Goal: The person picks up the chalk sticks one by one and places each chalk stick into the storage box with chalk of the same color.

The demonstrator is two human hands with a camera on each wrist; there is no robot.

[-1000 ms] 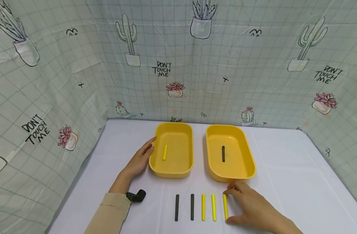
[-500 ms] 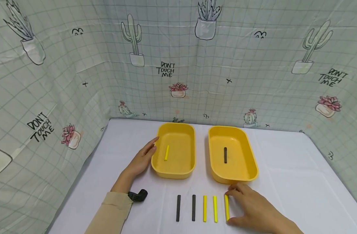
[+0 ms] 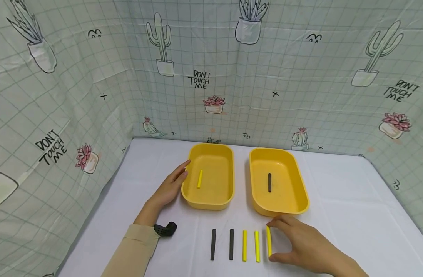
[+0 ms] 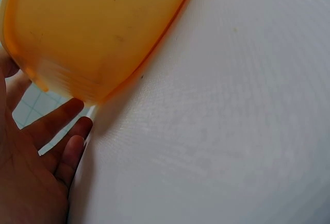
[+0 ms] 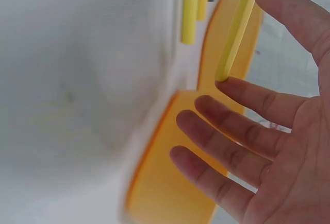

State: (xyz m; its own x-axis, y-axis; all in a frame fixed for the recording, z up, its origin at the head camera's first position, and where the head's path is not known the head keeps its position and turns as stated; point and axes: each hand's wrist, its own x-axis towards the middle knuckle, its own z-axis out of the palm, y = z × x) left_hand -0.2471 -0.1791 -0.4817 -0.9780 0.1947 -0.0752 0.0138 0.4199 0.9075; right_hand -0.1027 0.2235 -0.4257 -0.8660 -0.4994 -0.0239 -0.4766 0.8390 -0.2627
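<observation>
My right hand (image 3: 303, 243) pinches a thin yellow stick (image 3: 269, 242) by its two ends, between thumb and forefinger. In the right wrist view this stick (image 5: 236, 36) is off the table, and the other fingers are spread loose. My left hand (image 3: 169, 188) rests with extended fingers against the left side of a yellow tray (image 3: 216, 182). The left wrist view shows its fingertips touching that tray's outer wall (image 4: 98, 44). A short yellow stick (image 3: 199, 179) lies in this tray. The second yellow tray (image 3: 287, 184), to its right, holds a dark stick (image 3: 269, 182).
In a row at the front of the white table (image 3: 336, 215) lie two dark sticks (image 3: 213, 244) and two yellow sticks (image 3: 244, 245). A black device (image 3: 165, 229) sits at the left wrist. Cloth printed with cacti (image 3: 246, 77) hangs behind and at the sides.
The rightmost yellow stick has risen slightly from the table in my right hand's pinch. My left hand has stayed against the left tray. The head view has shifted a little.
</observation>
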